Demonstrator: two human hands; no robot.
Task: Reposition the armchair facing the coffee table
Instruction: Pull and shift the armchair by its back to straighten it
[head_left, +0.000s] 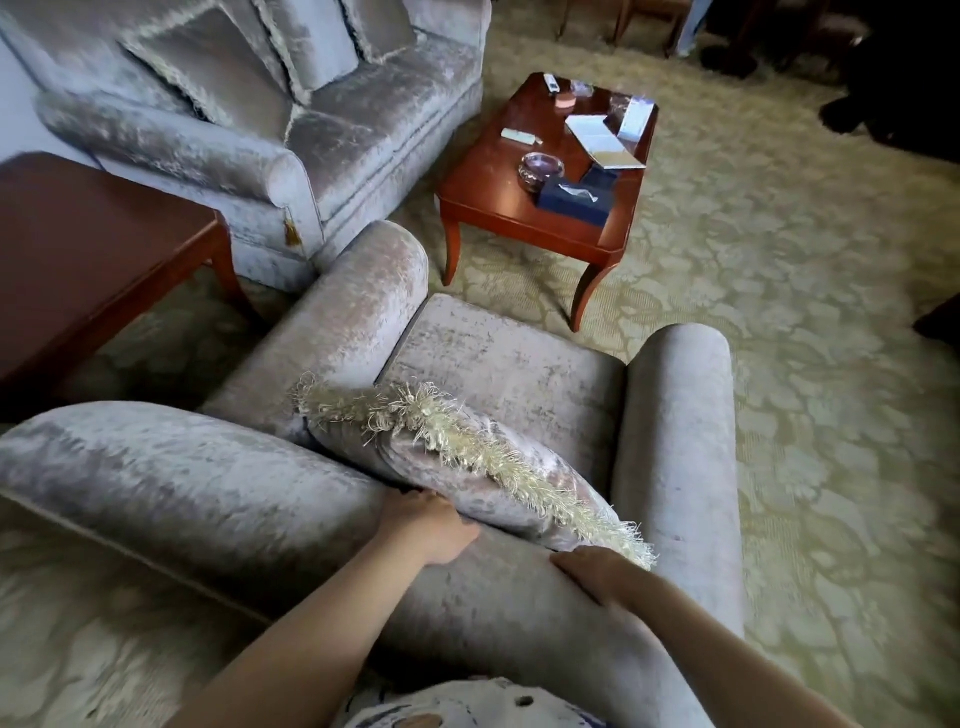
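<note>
I stand behind a silvery velvet armchair (498, 374), looking down over its rolled backrest. My left hand (426, 525) grips the top of the backrest, fingers curled over its front edge. My right hand (597, 571) grips the same backrest further right. A fringed velvet cushion (467, 457) leans on the seat against the backrest, between and just ahead of both hands. The red-brown wooden coffee table (493, 176) stands beyond the chair's front, slightly to the right, close to the seat edge.
A matching sofa (322, 135) with cushions sits at the upper left, near the armchair's left arm. A dark wooden side table (93, 249) is at the left. The coffee table carries a tissue box (576, 197), an ashtray and papers. Patterned carpet (805, 312) spreads to the right.
</note>
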